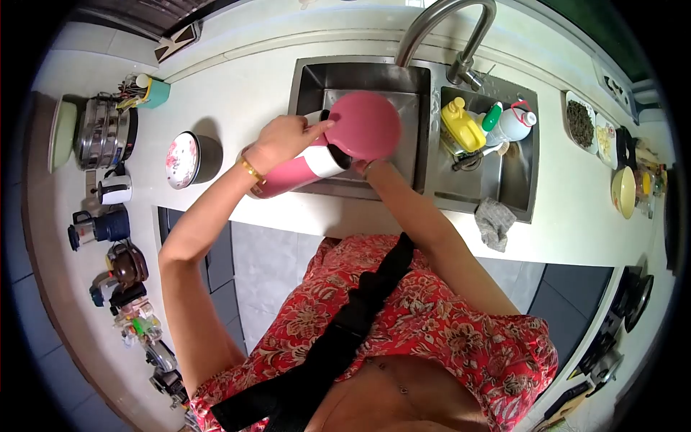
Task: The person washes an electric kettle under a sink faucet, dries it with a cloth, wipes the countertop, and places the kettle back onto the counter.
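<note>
A pink and white jug-like vessel [291,173] with a dark rim is tilted over the left basin's front left edge. My left hand [286,138] is closed at its upper side, and my thumb reaches the edge of a round pink piece [366,124]. That piece covers part of the vessel's mouth; whether it is a lid or a shallow bowl, I cannot tell. Below it, my right hand [366,168] is closed at its lower edge, with most fingers hidden underneath. Both items are above the left sink basin [412,155].
A curved faucet [471,36] rises behind the sink. The right basin [524,183] holds a yellow bottle [463,124] and a white bottle [512,126]. A grey cloth [494,225] lies on the front edge. A dark pot [194,158] stands left, near stacked steamers [106,133].
</note>
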A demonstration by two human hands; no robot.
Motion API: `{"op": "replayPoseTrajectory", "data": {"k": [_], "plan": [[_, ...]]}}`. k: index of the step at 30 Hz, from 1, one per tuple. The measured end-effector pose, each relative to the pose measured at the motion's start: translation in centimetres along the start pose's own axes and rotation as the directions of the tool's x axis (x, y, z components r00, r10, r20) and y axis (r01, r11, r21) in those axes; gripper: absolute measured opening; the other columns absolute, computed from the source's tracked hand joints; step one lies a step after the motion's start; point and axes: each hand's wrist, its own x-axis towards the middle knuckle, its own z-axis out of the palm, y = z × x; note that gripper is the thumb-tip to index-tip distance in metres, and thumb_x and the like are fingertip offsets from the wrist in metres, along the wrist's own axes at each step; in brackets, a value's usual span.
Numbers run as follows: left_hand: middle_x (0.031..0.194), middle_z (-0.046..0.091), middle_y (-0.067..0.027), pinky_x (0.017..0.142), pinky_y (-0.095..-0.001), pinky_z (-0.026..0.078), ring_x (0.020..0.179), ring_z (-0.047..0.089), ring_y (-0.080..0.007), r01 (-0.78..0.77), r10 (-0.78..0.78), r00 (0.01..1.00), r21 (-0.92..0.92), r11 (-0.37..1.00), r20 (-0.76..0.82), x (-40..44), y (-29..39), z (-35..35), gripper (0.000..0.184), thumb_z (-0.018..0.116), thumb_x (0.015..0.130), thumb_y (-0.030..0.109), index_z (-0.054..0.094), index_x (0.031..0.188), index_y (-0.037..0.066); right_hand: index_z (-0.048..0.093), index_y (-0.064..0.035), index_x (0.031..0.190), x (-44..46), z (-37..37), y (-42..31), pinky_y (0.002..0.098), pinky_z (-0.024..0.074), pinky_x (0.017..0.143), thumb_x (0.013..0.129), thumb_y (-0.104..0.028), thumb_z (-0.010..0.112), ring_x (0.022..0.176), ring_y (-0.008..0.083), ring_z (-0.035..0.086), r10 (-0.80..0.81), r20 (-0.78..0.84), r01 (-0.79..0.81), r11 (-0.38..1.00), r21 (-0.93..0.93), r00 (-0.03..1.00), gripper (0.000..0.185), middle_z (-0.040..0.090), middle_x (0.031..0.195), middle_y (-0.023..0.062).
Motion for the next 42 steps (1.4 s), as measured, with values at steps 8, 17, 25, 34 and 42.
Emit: {"op": "replayPoseTrajectory", "data": {"k": [8, 17, 25, 34, 42], "plan": [[0.041, 0.048, -0.0098, 0.06, -0.0346, 0.045, 0.051, 0.055, -0.0252, -0.058, 0.035, 0.979, 0.112, 0.992, 0.2, 3.6, 0.4, 1.8, 0.073, 0.022, 0.079, 0.061, 0.056, 0.054, 0.002, 0.048, -0.0075, 0.11, -0.9, -2.5, 1.0, 0.0361, 0.0426, 0.08, 0.078, -0.023, 0.049, 0.096, 0.0233, 0.051, -0.042, -0.134, -0.005, 0.944, -0.33, 0.99, 0.035, 0.053, 0.106, 0.0087], [0.041, 0.048, -0.011, 0.066, -0.033, 0.045, 0.052, 0.056, -0.024, -0.045, -0.015, 0.951, 0.184, 0.982, 0.308, 6.0, 2.5, 1.8, 0.07, 0.015, 0.086, 0.049, 0.056, 0.053, 0.002, 0.049, -0.0091, 0.109, -1.7, -7.9, -0.4, 0.0349, 0.0429, 0.08, 0.077, -0.021, 0.048, 0.097, 0.0236, 0.051, -0.163, -0.232, -0.173, 0.314, -0.934, 0.959, 0.033, 0.053, 0.105, 0.0089], [0.045, 0.05, -0.0105, 0.061, -0.0339, 0.045, 0.049, 0.055, -0.0225, -0.022, -0.043, 0.965, 0.242, 0.97, 0.259, 7.2, 2.9, 1.1, 0.071, 0.018, 0.085, 0.051, 0.055, 0.052, 0.0, 0.049, -0.0057, 0.109, -2.3, -15.3, -4.5, 0.0344, 0.0448, 0.073, 0.072, -0.024, 0.053, 0.093, 0.0264, 0.053, -0.136, -0.339, -0.365, -0.309, -0.879, 0.931, 0.041, 0.054, 0.102, 0.0154], [0.044, 0.049, -0.0095, 0.058, -0.0322, 0.045, 0.047, 0.054, -0.0216, 0.034, -0.084, 0.979, 0.26, 0.965, 0.184, 6.9, 4.0, -0.7, 0.07, 0.018, 0.085, 0.051, 0.052, 0.048, 0.001, 0.048, -0.0063, 0.111, -5.1, -12.2, -6.8, 0.0314, 0.04, 0.042, 0.071, -0.009, 0.055, 0.07, 0.0175, 0.059, -0.159, -0.513, -0.157, 0.84, -0.52, 0.843, 0.041, 0.058, 0.091, 0.0139], [0.042, 0.046, -0.0093, 0.058, -0.032, 0.044, 0.045, 0.052, -0.0219, 0.059, -0.109, 0.976, 0.256, 0.965, 0.186, 6.8, 5.1, -1.5, 0.069, 0.016, 0.085, 0.05, 0.051, 0.049, 0.002, 0.05, -0.008, 0.106, -7.2, -9.1, -7.0, 0.0247, 0.0374, 0.043, 0.076, -0.008, 0.053, 0.053, 0.0119, 0.046, -0.172, -0.471, -0.135, 0.825, -0.549, 0.865, 0.031, 0.056, 0.083, 0.0084]]}}
